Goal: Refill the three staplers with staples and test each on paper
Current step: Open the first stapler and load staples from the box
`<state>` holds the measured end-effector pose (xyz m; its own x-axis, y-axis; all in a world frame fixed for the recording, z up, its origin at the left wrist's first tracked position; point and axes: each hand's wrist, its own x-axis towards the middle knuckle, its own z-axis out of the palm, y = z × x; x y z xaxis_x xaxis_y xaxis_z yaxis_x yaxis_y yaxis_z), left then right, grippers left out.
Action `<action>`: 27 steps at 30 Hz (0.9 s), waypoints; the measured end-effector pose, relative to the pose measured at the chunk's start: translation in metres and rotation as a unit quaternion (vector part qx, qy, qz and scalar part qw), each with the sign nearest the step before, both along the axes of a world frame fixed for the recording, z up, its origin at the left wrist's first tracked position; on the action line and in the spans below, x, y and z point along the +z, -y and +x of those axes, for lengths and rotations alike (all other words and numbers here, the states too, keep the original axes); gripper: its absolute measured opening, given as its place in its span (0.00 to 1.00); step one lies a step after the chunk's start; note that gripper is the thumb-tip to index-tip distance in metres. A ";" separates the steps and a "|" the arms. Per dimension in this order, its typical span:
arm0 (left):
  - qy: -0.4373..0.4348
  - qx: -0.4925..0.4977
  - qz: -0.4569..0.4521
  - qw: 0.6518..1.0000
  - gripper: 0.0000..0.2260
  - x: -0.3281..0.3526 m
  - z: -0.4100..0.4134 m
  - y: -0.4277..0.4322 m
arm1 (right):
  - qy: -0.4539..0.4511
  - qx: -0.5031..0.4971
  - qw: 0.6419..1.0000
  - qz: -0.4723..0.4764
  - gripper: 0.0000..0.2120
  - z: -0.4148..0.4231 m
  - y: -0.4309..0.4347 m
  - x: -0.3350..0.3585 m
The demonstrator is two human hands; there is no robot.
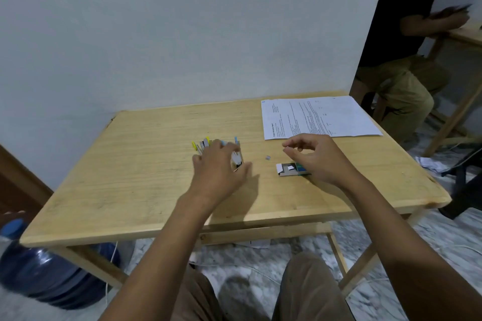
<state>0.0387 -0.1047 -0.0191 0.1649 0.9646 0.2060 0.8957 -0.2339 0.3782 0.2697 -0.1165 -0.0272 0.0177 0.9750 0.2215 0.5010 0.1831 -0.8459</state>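
Reaching over the table (130, 177) with both arms stretched out.

My left hand (217, 169) lies spread, palm down, over the staplers (208, 144), fingers around a white one (236, 160). My right hand (317, 157) hovers above the staple box (288, 169), thumb and forefinger pinched together. Print on the paper (318, 117) is too small to read.
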 end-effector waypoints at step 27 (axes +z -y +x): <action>0.446 -0.103 -0.265 0.849 0.13 -0.005 -0.062 0.003 | -0.133 0.026 0.990 0.022 0.07 -0.117 0.020 -0.004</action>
